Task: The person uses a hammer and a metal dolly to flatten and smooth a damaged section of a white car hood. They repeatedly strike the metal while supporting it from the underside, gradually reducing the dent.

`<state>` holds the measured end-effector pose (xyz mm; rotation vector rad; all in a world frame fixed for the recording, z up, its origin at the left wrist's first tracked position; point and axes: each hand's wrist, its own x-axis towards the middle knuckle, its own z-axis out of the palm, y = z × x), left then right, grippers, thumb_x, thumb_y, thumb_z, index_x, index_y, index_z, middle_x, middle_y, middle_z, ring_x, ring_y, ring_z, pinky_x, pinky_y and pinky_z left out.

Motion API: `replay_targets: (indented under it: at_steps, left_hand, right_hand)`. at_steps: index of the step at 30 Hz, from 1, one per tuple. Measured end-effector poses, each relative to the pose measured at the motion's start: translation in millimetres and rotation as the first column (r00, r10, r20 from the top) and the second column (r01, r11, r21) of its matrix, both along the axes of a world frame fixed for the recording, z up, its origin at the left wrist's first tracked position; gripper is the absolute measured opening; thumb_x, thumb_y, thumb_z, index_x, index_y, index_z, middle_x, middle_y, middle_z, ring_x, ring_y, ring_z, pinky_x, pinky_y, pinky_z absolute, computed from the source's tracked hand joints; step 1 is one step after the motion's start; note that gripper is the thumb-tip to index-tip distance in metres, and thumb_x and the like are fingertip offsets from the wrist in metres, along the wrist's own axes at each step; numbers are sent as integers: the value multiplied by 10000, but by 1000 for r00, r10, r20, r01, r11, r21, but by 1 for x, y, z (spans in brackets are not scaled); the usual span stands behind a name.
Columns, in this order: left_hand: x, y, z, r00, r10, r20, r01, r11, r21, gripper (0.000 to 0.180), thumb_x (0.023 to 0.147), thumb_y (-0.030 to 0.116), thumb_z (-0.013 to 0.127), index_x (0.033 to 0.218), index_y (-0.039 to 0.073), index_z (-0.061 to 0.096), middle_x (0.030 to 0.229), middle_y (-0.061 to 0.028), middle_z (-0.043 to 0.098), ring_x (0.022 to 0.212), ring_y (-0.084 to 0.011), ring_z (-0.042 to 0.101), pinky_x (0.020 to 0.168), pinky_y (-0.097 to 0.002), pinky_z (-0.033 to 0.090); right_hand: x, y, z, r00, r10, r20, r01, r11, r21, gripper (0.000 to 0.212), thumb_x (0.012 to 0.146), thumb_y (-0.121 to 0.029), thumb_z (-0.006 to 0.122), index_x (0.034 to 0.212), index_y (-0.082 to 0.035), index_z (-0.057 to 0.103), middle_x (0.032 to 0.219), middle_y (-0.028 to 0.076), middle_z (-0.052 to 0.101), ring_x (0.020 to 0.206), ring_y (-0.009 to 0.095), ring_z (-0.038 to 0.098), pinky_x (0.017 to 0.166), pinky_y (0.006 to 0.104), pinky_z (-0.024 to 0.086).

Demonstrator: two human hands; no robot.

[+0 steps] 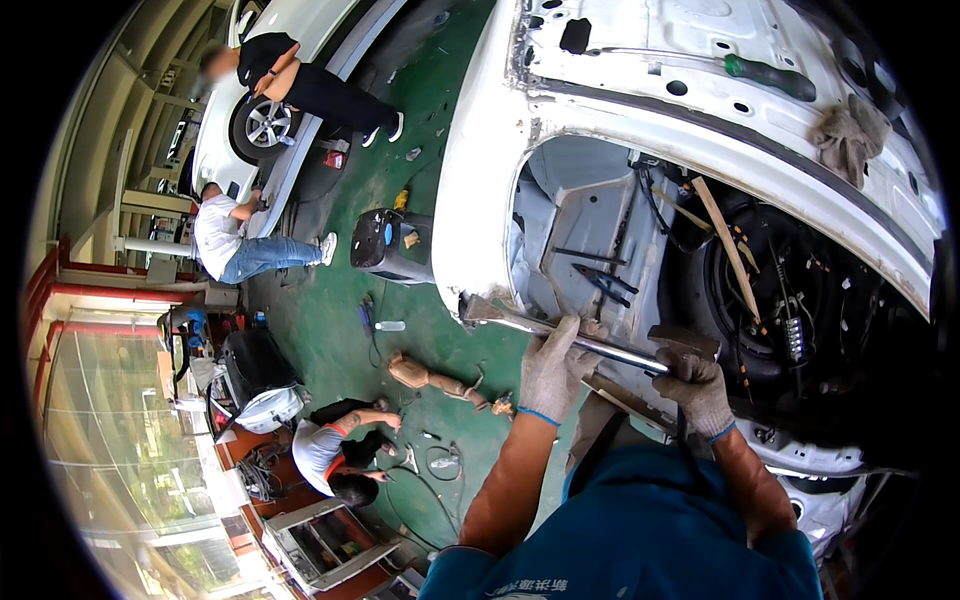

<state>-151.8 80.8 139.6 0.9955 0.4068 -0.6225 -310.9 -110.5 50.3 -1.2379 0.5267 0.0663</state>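
Observation:
My left hand (552,372), in a pale work glove, is closed round a long metal flat chisel (625,353). The chisel's broad flat blade lies against the lower edge of the white car body (470,200), beside the body opening. My right hand (700,392), also gloved, is closed on a hammer, and the dark hammer head (685,343) is close to the chisel's butt end. Whether the two touch I cannot tell. Most of the hammer's handle is hidden by the glove. Inside the opening, just beyond my hands, lie dark pliers (606,284).
A green-handled screwdriver (768,77) and a grey glove (848,138) rest on the upper panel. Wooden strips (728,245) and wiring cross the opening. Several people work nearby, one crouching (335,450) over cables on the green floor (330,330). A black bin-like container (392,245) stands by the car.

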Motion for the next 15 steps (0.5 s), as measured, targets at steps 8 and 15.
replay_targets:
  at_steps: [8,15]
  left_hand:
    - [16,26,-13,991,-60,117,64,998,-30,213,990,171,713,1150,66,618,1093,-131,722,1088,-288,713,974,-504,576]
    - [5,14,-31,994,8,111,-16,997,75,313,985,215,747,1211,48,610,1141,-93,698,1049,-207,704,920,-377,584]
  right_hand:
    - [25,30,4,986,-156,59,145,975,167,361,824,66,794,1172,-15,749,974,22,754,910,114,685,866,277,546]
    - [50,37,-13,997,-78,19,79,997,-18,405,861,91,740,1246,-31,715,1045,-5,722,925,95,648,815,270,531]
